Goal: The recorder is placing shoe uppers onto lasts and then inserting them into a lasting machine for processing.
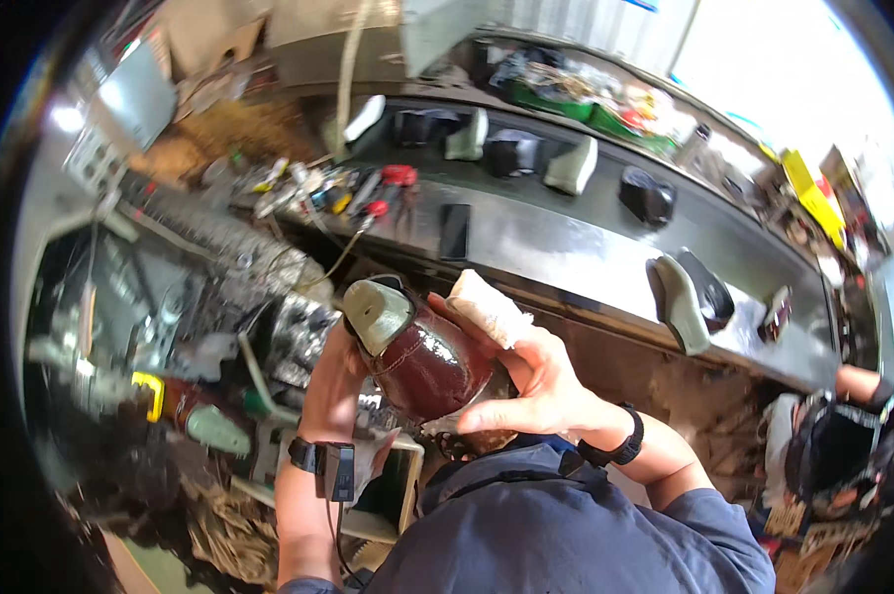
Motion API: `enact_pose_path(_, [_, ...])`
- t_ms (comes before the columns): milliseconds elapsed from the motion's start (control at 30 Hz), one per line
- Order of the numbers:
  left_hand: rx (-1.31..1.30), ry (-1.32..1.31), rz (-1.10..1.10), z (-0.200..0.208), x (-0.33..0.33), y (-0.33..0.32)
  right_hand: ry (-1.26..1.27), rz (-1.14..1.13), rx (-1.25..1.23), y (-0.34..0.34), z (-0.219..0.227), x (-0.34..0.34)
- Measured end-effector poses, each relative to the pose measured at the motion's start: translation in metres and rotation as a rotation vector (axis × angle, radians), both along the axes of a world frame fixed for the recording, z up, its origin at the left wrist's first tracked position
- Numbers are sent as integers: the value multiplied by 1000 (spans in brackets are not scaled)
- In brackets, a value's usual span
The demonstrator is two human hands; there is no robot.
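Observation:
A glossy dark-red leather shoe (432, 366) is fitted over a pale green last (379, 314), which shows at its upper left end. My left hand (342, 358) grips the shoe along its left side, with most of its fingers hidden behind it. On the other side, my right hand (534, 384) is closed around a crumpled white cloth (490, 307), its thumb stretched toward the shoe's lower edge. Whether the cloth touches the leather cannot be made out. Black bands circle both wrists, and the left one carries a small box with a cable.
Across the front runs a long metal bench (566, 247) bearing pale lasts, black shoe pieces and a phone (454, 232). Hand tools (353, 188) crowd its left end. Another red shoe on a last (214, 426) lies at lower left. Another person's arm (860, 382) shows at far right.

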State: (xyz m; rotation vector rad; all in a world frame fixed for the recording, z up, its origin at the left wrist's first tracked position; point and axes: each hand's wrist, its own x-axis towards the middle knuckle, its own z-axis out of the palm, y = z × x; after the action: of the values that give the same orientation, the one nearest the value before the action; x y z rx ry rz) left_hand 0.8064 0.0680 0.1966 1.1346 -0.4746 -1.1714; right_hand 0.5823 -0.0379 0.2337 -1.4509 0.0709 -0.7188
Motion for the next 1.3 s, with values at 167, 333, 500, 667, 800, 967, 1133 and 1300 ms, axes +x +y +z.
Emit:
enact_pose_path(167, [124, 69, -185, -12, -55, -94, 56, -267, -83, -55, -16, -60])
enact_pose_path(333, [456, 314, -148, -92, -73, -229, 676, -423, 50, -142, -25, -140])
enact_pose_path(500, [310, 346, -345, -124, -192, -339, 39, -693, 1025, -254, -117, -277])
enact_pose_path(667, [490, 97, -772, -157, -339, -377, -318, -1061, 1160, -392, -192, -432])
enact_pose_path(800, [576, -122, -893, -166, -422, -404, 122, -1513, 855, -401, -236, -498])
enact_pose_path(967, [847, -642, -641, -219, -478, -413, 995, -1305, 527, -309, -235, -475])
enact_pose_path(1133, [852, -606, -568, -246, -485, -425, 333, -1470, 1080, -290, -282, -460])
enact_pose_path(1300, [593, 367, -933, -236, -398, -423, -72, -1314, 1235, -259, -292, -485])
